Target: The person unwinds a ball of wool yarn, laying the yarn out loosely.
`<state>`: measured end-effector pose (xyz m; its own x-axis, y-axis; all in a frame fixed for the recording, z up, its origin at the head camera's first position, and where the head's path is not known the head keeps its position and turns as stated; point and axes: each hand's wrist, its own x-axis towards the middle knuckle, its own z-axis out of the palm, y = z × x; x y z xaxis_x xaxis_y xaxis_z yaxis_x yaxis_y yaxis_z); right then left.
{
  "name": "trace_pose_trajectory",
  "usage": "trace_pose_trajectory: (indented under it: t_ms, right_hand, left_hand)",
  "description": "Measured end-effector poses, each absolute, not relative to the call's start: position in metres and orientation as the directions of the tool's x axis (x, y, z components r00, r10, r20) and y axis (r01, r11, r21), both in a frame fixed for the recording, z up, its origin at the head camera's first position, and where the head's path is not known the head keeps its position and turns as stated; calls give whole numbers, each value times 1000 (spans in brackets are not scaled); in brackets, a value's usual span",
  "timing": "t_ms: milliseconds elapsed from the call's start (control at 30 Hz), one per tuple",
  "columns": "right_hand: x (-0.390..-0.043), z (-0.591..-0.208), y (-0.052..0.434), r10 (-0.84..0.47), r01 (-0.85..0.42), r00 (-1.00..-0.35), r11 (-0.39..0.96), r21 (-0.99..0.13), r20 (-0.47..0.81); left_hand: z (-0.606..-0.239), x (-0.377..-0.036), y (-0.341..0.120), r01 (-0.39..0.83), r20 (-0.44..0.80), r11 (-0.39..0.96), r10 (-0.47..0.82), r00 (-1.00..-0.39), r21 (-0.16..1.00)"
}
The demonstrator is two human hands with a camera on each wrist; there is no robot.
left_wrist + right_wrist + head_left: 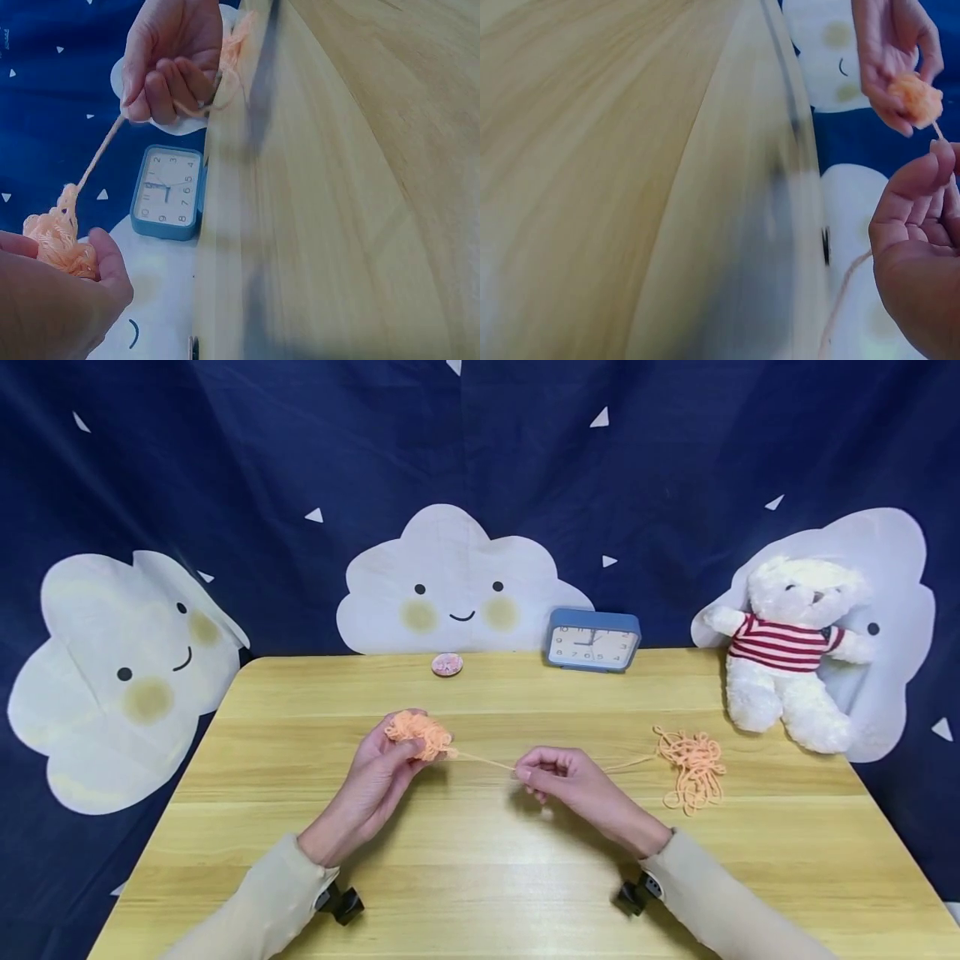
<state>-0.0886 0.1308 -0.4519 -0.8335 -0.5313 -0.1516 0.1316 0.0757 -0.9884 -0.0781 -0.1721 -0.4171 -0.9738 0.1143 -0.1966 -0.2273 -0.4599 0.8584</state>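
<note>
Peach yarn [487,762] runs across the middle of the head view as one taut strand joining my two hands above a pale wooden worktop [480,877]. My left hand [375,785], centre left of the frame, has its fingers curled round a small wound ball of yarn [418,735], held just above the wood; the left wrist view shows the same ball tucked between thumb and fingers at its lower left. My right hand [570,781], just right of centre, pinches the strand between thumb and fingertips, the other fingers loosely bent. Beyond that hand the strand trails right to a loose tangle of yarn [692,767] lying flat on the worktop, well apart from both hands. I judge the winding as partly done: some yarn is already gathered into the ball, though it looks no bigger than the heap lying unwound, so a good share seems left to take up. Along the far edge of the worktop stand a blue alarm clock [593,640], right of centre, and a small round pink object [447,664] near the middle. A white teddy bear in a red striped shirt [787,652] sits at the upper right corner. Behind hangs a dark blue cloth with smiling white clouds [450,585].
</note>
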Motion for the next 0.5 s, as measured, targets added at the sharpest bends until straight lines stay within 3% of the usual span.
trace_pose_trajectory:
  t_ms: [200, 500]
  right_hand:
    - [-82, -449, 157, -445, 73, -889, 96, -993, -109]
    - [-75, -435, 197, -241, 146, -961, -24, -989, -136]
  left_hand:
    - [-424, -79, -180, -223, -202, -415, 94, -975, 882]
    - [-426, -81, -187, -191, -189, -450, 48, -981, 873]
